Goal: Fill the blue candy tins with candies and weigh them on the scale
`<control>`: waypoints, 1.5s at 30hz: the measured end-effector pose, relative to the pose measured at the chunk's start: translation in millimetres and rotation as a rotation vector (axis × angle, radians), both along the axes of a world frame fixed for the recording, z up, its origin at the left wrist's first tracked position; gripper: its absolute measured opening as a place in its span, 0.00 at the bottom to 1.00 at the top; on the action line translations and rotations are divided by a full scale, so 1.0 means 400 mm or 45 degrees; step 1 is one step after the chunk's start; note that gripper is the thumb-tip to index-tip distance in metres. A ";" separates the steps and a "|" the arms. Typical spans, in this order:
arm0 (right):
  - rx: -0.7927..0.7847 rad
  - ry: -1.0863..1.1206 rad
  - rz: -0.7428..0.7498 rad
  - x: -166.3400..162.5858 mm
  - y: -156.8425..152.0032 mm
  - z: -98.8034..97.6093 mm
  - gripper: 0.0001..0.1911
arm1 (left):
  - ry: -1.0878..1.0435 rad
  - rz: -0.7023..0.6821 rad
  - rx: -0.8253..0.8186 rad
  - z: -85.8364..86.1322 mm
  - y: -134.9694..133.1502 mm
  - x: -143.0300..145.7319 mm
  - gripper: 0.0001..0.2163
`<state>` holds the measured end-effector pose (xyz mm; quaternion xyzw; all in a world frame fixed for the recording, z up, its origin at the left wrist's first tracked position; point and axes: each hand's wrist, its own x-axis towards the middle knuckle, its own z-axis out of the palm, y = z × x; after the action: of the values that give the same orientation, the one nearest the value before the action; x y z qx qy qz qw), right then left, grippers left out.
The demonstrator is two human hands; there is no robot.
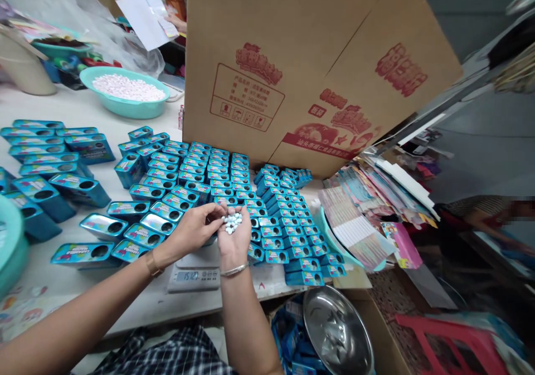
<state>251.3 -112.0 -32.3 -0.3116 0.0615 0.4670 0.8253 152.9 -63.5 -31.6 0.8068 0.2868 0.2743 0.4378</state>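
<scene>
My right hand (234,241) is cupped palm up, with a small heap of pale blue and white candies (232,222) in it. At the heap's left side my left hand (200,224) has its fingers pinched together; what sits between the fingertips is hidden. Beneath and behind both wrists is a white digital scale (194,277) with a lit display, its top mostly covered by my hands. Around them stand many blue tins (140,234), upright, each with a dark round hole in its top.
A large cardboard box (309,63) rises behind the tins. A turquoise basin (125,107) of pale candies sits at the back left, another basin (16,252) at the left edge. Stacked printed sheets (359,208) lie at right. Below the table edge is a metal bowl (338,330).
</scene>
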 end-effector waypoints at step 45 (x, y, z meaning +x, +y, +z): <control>0.215 0.273 -0.097 0.170 -0.108 0.050 0.16 | 0.163 0.293 0.328 0.070 0.018 -0.237 0.11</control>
<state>319.5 -155.4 -12.3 -0.1868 0.1218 0.4696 0.8543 58.2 -56.4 -3.6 0.8337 0.3671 0.3051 0.2776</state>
